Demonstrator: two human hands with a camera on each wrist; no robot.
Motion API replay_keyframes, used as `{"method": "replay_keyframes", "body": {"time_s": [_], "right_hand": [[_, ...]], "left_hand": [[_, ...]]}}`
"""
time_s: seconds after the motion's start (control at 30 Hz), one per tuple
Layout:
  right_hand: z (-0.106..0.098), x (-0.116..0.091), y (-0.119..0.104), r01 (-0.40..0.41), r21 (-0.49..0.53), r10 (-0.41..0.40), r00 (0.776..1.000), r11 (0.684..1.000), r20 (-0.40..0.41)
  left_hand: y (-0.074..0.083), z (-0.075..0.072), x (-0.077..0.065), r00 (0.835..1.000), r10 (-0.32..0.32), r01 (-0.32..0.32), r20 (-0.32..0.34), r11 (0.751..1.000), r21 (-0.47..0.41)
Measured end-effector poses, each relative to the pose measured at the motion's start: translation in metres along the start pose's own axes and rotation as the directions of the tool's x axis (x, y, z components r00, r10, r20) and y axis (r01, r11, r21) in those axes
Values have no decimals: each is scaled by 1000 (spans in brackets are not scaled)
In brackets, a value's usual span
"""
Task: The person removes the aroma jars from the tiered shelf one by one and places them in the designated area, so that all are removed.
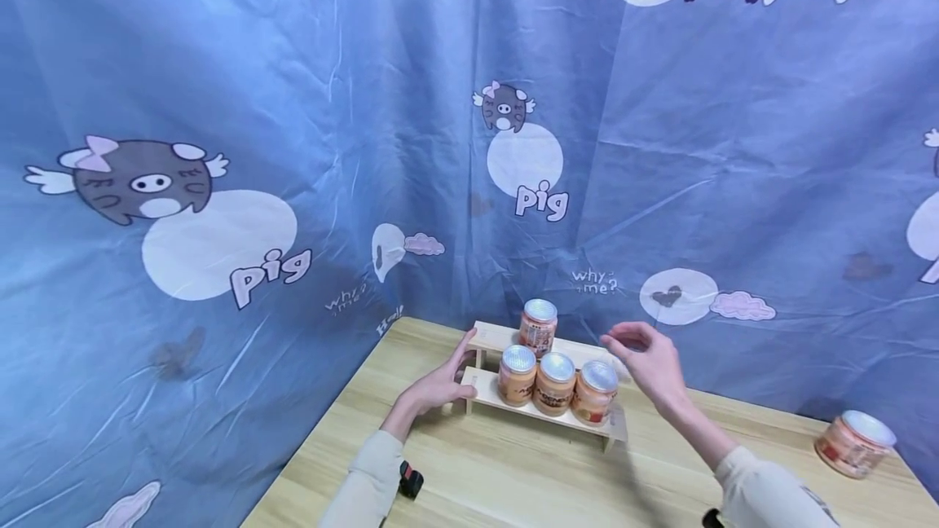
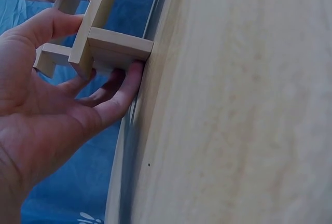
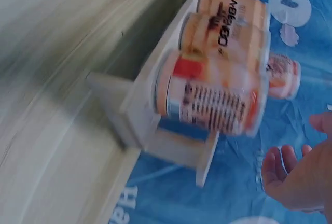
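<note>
A two-tier wooden shelf (image 1: 482, 382) stands on the table, carrying orange-labelled jars with silver lids. Three of them, a left jar (image 1: 516, 385), a middle jar (image 1: 553, 392) and a right jar (image 1: 592, 402), line the lower tier. One more jar (image 1: 538, 334) is on the upper tier. My left hand (image 1: 438, 388) grips the shelf's left end; in the left wrist view its thumb lies against the lower plank and its fingers reach round the wood. Beside the upper tier's right end hovers my right hand (image 1: 653, 361), fingers loosely bent, holding nothing in the right wrist view (image 3: 303, 177).
Another jar (image 1: 854, 445) sits apart at the table's far right. The wooden table (image 1: 513, 479) backs onto a blue curtain (image 1: 411, 145) printed with cartoon pigs, which also runs along the left side.
</note>
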State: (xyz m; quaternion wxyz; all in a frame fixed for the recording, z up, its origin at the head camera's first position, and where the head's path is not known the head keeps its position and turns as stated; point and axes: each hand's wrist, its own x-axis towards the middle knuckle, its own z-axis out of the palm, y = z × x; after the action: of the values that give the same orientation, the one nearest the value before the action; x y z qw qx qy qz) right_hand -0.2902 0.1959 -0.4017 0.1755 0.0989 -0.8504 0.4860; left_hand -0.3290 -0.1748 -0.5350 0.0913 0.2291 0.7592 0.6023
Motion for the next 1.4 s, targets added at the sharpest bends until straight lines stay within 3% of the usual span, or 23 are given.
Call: {"method": "replay_keyframes", "body": {"time_s": [0.1, 0.27, 0.5, 0.77, 0.93, 1.07, 1.4], "right_hand": [[22, 9, -2, -31, 8, 30, 995, 999, 99], [49, 24, -9, -28, -77, 47, 965, 997, 257], [78, 36, -11, -12, -31, 21, 950, 999, 313], [91, 40, -11, 12, 6, -13, 957, 1000, 290], [92, 40, -9, -24, 10, 21, 972, 1000, 235], [94, 40, -7, -54, -46, 61, 981, 998, 186], [98, 41, -10, -63, -44, 69, 988, 997, 140]], "left_hand": [[-1, -1, 0, 1000, -13, 13, -1, 1000, -3], [1, -1, 0, 1000, -17, 17, -1, 1000, 4], [1, -2, -2, 1000, -19, 19, -8, 1000, 14], [-2, -3, -1, 1000, -27, 27, -7, 1000, 6], [2, 0, 0, 1000, -6, 6, 4, 1000, -4], [4, 2, 2, 1000, 3, -3, 19, 1000, 13], [2, -1, -2, 1000, -2, 3, -9, 999, 45]]}}
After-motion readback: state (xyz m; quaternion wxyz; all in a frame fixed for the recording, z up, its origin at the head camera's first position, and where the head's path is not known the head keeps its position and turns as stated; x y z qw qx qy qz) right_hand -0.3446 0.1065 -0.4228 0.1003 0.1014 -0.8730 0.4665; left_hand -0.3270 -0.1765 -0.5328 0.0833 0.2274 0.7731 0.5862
